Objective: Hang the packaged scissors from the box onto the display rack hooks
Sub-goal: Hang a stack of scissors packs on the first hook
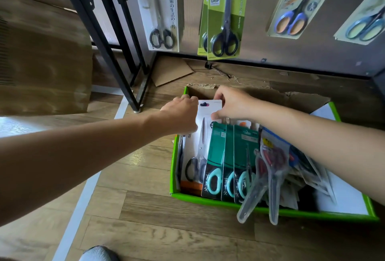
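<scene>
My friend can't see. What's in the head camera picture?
A left hand and right hand grip a white scissors pack in a green box on the floor. Teal packs stand beside it. More scissors packs hang on the rack behind.

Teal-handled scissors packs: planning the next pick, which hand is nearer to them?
Right. The right hand pinches the white pack just above the top edges of the teal-handled scissors packs; the left hand grips that pack's left edge, farther off.
</scene>
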`<state>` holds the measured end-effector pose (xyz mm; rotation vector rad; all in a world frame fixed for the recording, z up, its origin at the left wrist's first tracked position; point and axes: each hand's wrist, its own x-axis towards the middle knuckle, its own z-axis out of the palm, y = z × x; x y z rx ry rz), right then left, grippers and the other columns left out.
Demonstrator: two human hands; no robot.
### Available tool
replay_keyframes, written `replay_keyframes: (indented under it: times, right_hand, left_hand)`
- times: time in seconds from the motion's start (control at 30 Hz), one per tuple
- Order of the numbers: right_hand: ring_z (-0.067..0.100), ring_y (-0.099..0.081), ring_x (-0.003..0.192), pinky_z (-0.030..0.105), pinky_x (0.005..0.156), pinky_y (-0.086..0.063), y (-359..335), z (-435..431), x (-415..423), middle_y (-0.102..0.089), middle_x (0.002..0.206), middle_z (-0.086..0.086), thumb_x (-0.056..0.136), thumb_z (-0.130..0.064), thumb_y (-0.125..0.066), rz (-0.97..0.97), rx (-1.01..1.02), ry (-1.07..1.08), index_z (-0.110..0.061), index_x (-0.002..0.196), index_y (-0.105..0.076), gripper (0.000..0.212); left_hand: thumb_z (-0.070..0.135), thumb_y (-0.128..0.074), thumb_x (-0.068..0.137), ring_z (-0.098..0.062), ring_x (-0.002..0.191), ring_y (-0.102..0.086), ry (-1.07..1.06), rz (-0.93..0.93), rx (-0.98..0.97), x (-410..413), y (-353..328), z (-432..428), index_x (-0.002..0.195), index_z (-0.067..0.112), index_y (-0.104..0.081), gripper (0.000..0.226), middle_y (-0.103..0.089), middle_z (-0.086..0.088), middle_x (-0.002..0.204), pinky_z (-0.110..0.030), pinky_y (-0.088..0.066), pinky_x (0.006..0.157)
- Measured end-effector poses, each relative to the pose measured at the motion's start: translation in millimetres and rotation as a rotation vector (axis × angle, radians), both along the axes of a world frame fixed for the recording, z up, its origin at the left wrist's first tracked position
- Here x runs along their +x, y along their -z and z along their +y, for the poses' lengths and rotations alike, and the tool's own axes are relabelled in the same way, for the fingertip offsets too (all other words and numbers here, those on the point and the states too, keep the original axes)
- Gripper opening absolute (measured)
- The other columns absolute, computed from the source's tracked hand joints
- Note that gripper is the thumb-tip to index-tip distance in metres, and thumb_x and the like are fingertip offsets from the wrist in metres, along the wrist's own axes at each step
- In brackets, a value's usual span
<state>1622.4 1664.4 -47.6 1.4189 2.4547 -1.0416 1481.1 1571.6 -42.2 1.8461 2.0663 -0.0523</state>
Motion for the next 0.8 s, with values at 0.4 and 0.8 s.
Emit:
replay_keyframes:
  times: [0.4, 0.8]
  right_hand:
    - [0.014, -0.066, 0.079, 0.031, 0.061, -0.052, -42.2, 28.1, 19.1, -0.069, 0.096, 0.0, 0.09, -0.002, -0.063, 0.803, -0.138, 0.286, -0.028, 0.103, -0.047, 0.033]
    - [0.006, -0.064, 0.081, 0.029, 0.078, -0.051, -73.6, 43.3, 19.5, -0.07, 0.09, 0.002, 0.091, -0.013, -0.065, 0.983, 0.17, 0.341, -0.002, 0.099, -0.058, 0.015]
  left_hand:
    - [0.026, -0.061, 0.086, -0.019, 0.071, -0.052, -0.373, -0.769, 0.296, -8.2, -33.4, 40.3, 0.084, 0.007, -0.057, 0.02, -0.06, -0.002, 0.076, -0.03, -0.04, 0.064]
    - [0.02, -0.072, 0.082, -0.023, 0.099, -0.069, -0.299, -1.24, 0.491, -6.5, -91.9, 70.1, 0.099, 0.018, -0.072, 0.017, -0.075, -0.005, 0.102, -0.053, -0.052, 0.094]
